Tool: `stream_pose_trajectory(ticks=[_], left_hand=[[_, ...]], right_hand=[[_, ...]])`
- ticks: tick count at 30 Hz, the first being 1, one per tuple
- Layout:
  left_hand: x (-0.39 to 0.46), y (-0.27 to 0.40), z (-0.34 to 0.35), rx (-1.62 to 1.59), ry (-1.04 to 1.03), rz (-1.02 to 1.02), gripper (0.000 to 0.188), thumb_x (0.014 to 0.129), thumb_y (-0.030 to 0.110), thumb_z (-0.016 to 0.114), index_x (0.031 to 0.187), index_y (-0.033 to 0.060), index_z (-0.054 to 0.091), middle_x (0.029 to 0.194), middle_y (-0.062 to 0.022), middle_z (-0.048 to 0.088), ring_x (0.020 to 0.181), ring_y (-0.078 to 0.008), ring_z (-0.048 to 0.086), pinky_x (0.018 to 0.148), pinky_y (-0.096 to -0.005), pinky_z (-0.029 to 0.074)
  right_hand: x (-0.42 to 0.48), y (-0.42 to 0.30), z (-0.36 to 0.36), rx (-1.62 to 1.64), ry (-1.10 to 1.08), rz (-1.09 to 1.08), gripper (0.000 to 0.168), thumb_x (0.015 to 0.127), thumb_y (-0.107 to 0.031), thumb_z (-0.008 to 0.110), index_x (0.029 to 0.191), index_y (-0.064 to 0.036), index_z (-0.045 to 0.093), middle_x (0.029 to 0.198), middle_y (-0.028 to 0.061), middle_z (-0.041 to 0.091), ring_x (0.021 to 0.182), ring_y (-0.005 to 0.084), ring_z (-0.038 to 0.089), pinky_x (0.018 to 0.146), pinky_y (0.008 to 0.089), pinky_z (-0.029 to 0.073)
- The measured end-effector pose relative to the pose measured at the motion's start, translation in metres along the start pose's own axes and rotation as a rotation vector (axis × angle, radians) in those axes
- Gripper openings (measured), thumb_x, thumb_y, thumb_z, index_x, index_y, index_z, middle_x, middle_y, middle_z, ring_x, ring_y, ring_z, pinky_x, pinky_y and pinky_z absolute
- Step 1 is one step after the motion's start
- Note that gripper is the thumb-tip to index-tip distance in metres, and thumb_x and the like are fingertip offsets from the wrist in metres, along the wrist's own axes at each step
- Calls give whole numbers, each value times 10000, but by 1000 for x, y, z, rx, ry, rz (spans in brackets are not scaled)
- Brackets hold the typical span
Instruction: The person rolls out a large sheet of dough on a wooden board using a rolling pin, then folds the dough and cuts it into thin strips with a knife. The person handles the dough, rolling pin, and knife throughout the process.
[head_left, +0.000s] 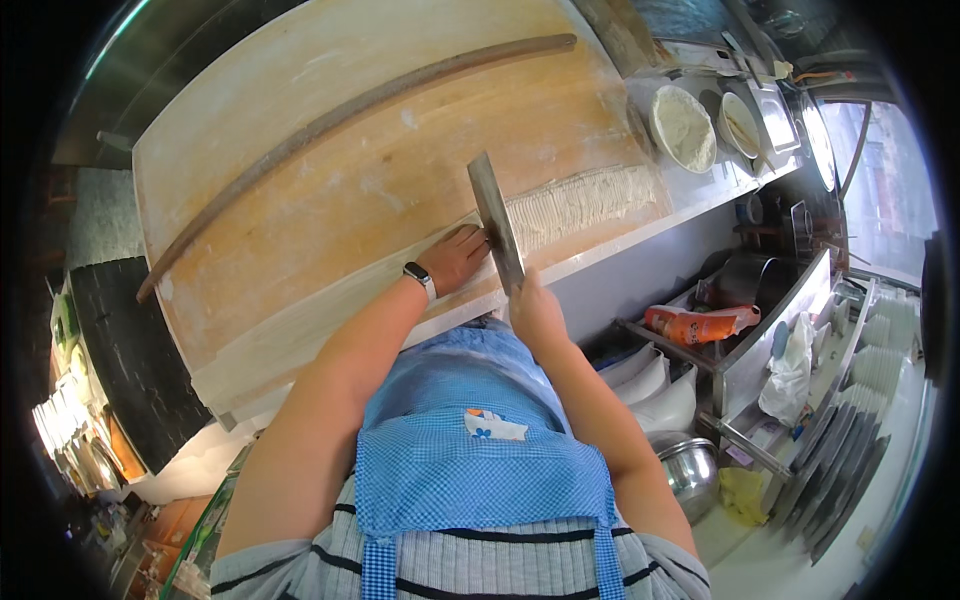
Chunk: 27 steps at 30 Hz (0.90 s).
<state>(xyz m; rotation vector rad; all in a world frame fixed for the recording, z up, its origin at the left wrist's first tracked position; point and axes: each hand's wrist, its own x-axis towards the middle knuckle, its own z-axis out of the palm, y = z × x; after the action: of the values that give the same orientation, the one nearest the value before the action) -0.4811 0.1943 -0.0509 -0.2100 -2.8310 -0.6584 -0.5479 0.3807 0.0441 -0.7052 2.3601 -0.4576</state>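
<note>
My right hand grips the handle of a broad-bladed knife, whose blade points away from me. Close on the blade's left side, my left hand presses down on a long folded sheet of dough that runs along the near edge of the floured wooden board. Its fingertips are at or very near the blade. To the right of the knife lies a row of thin cut dough strips, side by side. What the blade's lower edge touches is hidden.
A long wooden rolling pin lies across the board. At the board's right stand a bowl of flour and a bowl with chopsticks. Below right are an open drawer with orange packets, white sacks and a metal bowl.
</note>
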Motion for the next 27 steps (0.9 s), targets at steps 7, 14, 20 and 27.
stream_pose_trajectory(ticks=[7,14,20,27], left_hand=[[0,1,-4,-39,-16,8,269,873,113,503,1114,43,597,1174,-109,548,1160,-287,495,1007,-376,436],[-8,-2,5,25,32,15,285,859,118,511,1118,34,595,1191,-121,546,1161,-294,497,998,-380,447],[-3,2,-8,-55,28,19,278,860,113,510,1112,34,595,1181,-120,545,1144,-289,503,993,-381,450],[-9,-2,-7,15,71,42,276,851,116,527,1105,35,599,1142,-113,559,1105,-284,519,982,-377,454]], right_hand=[[12,-2,29,-36,31,11,312,911,-150,450,1156,36,394,813,331,625,799,510,619,702,594,466],[-11,-2,4,-16,-14,12,239,918,-140,458,1067,38,401,805,340,617,789,530,597,703,599,457],[6,-8,20,-24,-22,35,253,907,-132,448,1098,27,406,825,326,628,841,518,604,729,599,459],[-11,-5,8,3,24,1,222,894,-126,446,1079,-2,432,803,329,620,825,521,603,733,597,460]])
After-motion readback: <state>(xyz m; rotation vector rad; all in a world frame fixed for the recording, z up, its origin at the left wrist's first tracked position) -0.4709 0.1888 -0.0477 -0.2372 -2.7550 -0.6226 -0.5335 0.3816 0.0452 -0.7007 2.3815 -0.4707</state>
